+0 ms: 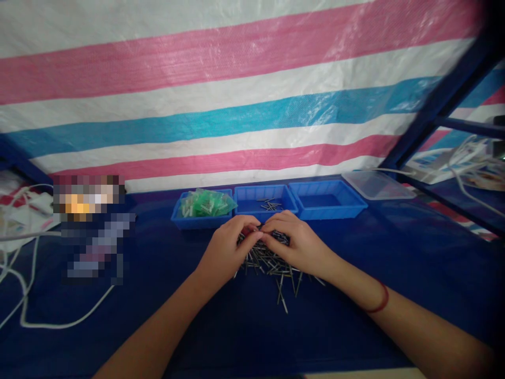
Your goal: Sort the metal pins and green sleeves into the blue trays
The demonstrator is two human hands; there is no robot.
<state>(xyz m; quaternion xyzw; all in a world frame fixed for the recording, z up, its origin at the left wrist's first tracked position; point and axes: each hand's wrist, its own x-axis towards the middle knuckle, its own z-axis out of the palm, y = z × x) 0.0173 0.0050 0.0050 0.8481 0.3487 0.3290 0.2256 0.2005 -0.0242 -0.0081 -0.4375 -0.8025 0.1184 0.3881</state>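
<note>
A pile of blind rivets (272,258), thin metal pins with thicker silver ends, lies on the dark blue tabletop. Over its far side, my left hand (232,242) and my right hand (294,239) meet at the fingertips. Both hands are closed, with fingers curled and thumbs drawn in. What the fingertips pinch is too small and hidden to make out. A few rivets stray from the pile's near edge. Just behind my hands, the middle blue tray (244,208) contains several loose rivets (270,204).
The left blue tray (183,222) holds green-tinted plastic bags (207,202). A right blue tray (331,210) and a clear plastic lid (376,185) are at the back. White cables (59,325) run along the left. A striped tarp (236,126) hangs behind, beside a blue frame post (437,100).
</note>
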